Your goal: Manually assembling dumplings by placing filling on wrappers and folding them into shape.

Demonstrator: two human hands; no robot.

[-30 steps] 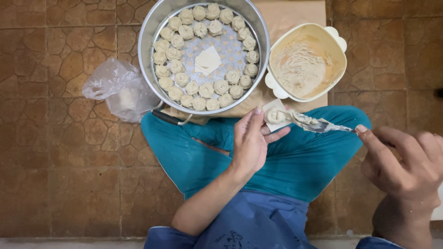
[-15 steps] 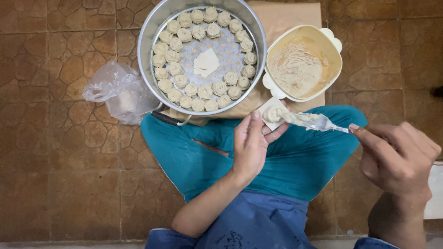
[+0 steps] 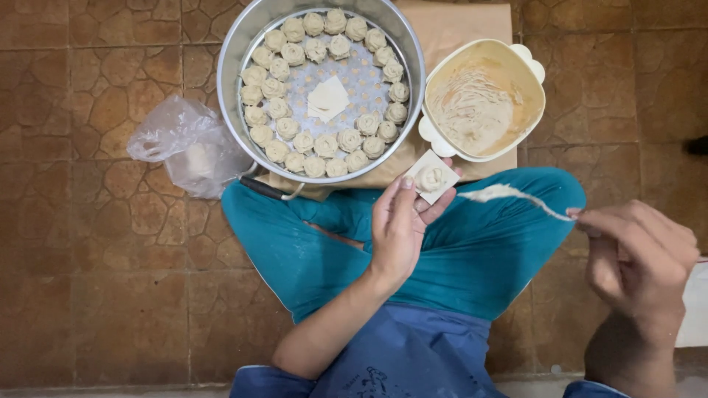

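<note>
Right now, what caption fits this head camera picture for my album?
Left hand cradles a square wrapper with filling, right hand holds a smeared spoon, beside a steamer tray of dumplings.

Teal trousers (image 3: 479,258) over crossed legs, a blue apron (image 3: 413,354), bare forearms.

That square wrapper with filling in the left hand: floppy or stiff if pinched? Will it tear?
Likely floppy: the dumpling wrapper looks thin and lies flat only because the left hand supports it from beneath. Probably tears easily if pinched hard. The filling dab looks soft and sticky, so it may smear rather than slide off.
</note>
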